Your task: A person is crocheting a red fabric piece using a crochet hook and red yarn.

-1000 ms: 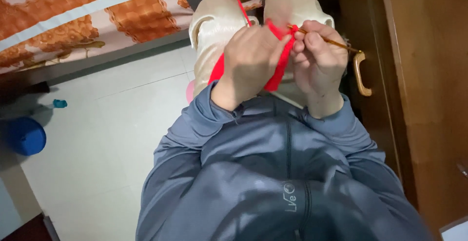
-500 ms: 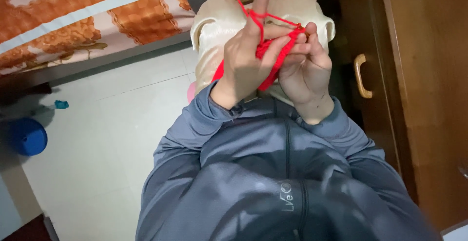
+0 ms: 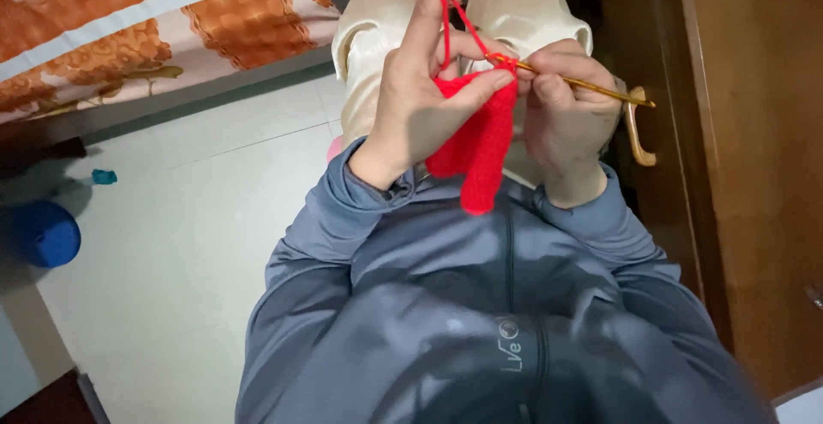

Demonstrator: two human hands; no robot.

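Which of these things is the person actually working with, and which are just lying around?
In use: left hand, right hand, red crocheted strip, red yarn, crochet hook.
Lying about: blue tub, small teal object, patterned bedspread, wooden cabinet.

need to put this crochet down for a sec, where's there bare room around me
Bare floor lies to the left, between the blue tub, the bed edge and the grey sleeve. It is crowded up front: left hand and right hand hold the red piece and hook over the lap, with the cupboard close on the right.
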